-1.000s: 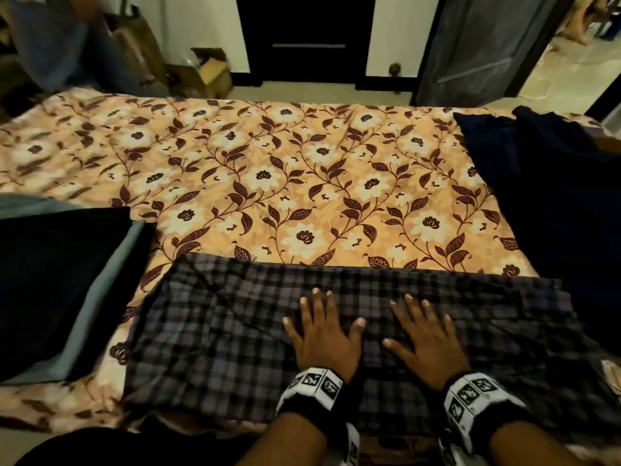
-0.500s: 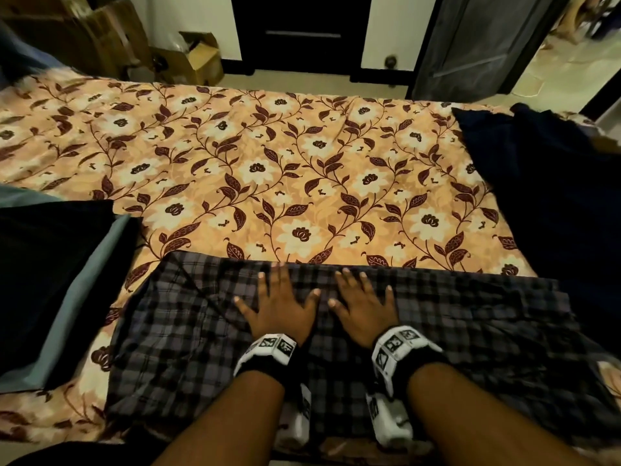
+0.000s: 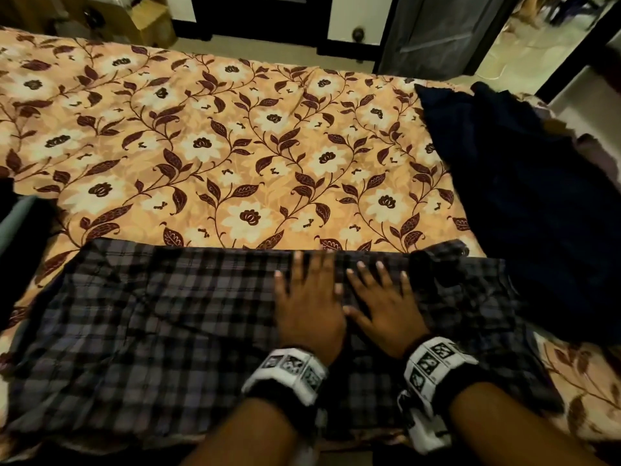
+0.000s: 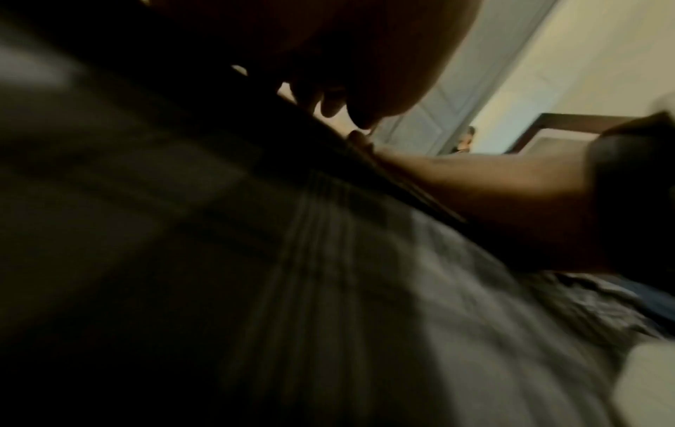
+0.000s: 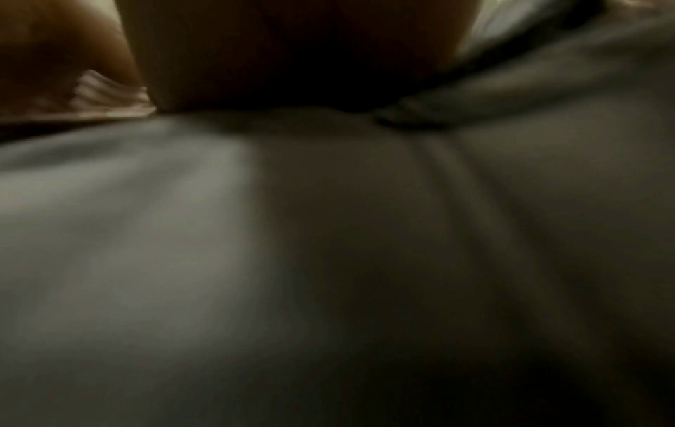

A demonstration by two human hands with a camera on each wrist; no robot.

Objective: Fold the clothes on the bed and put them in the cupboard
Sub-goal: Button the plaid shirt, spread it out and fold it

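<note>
Your left hand [image 3: 311, 309] and your right hand [image 3: 386, 309] lie flat, side by side, on the checked shirt [image 3: 161, 334]. Fingers are straight and slightly spread; neither hand grips or pinches anything. The fingertips reach close to the far edge of the shirt, right of its middle. The thumbs point toward each other and nearly meet.

The shirt is a thin woven fabric in a dark grey and pale lilac check. It lies spread in a broad, roughly rectangular shape along the near edge of the bed [image 3: 235, 136]. Its far edge runs straight. Shallow creases cross its left half, and the right end is bunched into darker folds.

The bed cover is a soft printed cloth: cream flowers and maroon leaves on curling vines over an orange ground.

To the right of the shirt, a dark navy garment [image 3: 531, 203] lies in a loose heap, its lower part touching the right end of the shirt. To the left of the shirt, a black item with a grey-blue border [image 3: 16, 223] sits at the frame edge; its type cannot be determined.

Beyond the bed stand a grey panelled door [image 3: 433, 31] and a cardboard box [image 3: 151, 18].

Both wrist views are dark and blurred, showing only cloth close beneath each palm.
</note>
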